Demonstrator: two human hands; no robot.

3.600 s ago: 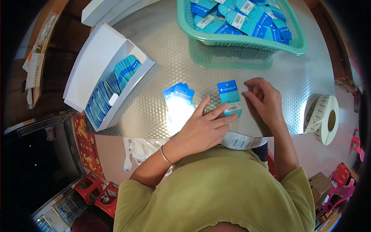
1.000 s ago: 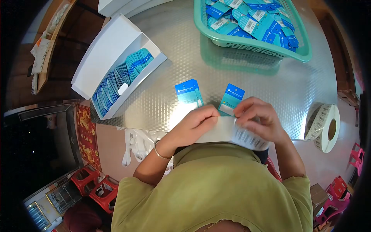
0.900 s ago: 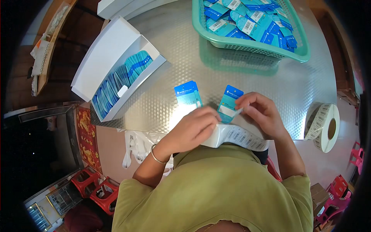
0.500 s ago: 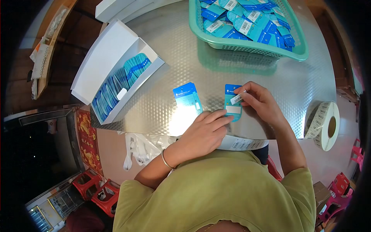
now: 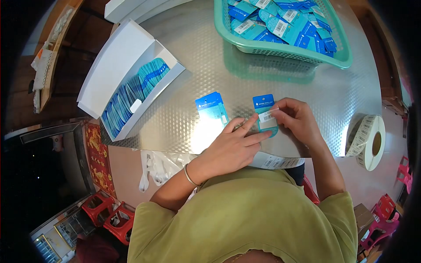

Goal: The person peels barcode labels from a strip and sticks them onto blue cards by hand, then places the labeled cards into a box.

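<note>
A blue and teal card (image 5: pixel 263 101) lies on the metal table (image 5: pixel 193 52). My left hand (image 5: pixel 234 147) rests with fingers spread, two fingertips on the card's left and lower edges. Between the thumb and finger of my right hand (image 5: pixel 294 117) is a white barcode sticker (image 5: pixel 267 116), held over the middle of the card. To the left lies a small stack of similar cards (image 5: pixel 210 105), partly washed out by glare. A strip of barcode labels (image 5: pixel 276 161) hangs at the table's front edge, below my left hand.
An open white box (image 5: pixel 151 98) full of cards stands at the left. At the back right is a green basket (image 5: pixel 280 49) heaped with cards. A label roll (image 5: pixel 372 144) sits by the right edge. White plastic bags (image 5: pixel 160 168) and red stools (image 5: pixel 118 219) are beyond the front edge.
My left hand has let go of the label strip and spread onto the card. My right hand has brought a sticker from the strip to the card, now level across its middle.
</note>
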